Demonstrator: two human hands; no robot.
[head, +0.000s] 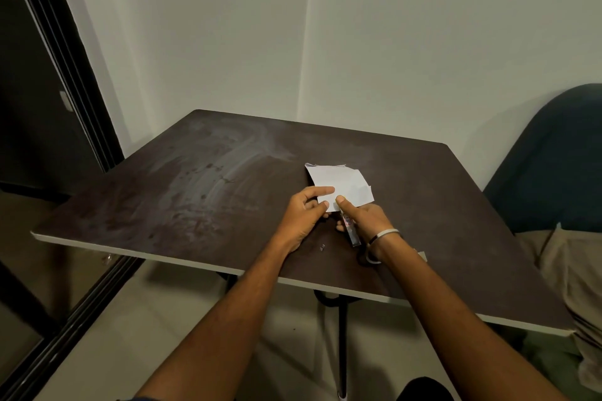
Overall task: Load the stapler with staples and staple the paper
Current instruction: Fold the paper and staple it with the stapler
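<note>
A small stack of white paper (345, 184) lies on the dark table (182, 192), its sheets slightly fanned. My left hand (304, 215) pinches the paper's near corner between forefinger and thumb. My right hand (365, 220) grips a small silvery stapler (351, 231), thumb on top near the paper's near edge; the stapler's front end is hidden under the paper and thumb. A tiny bit of staples (322, 247) lies on the table just in front of my hands.
The table's near edge (195, 262) runs slantwise below my forearms. A dark blue chair back (553, 156) stands at the right, past the table. A wall corner is behind, and a dark door frame (65, 52) at the left.
</note>
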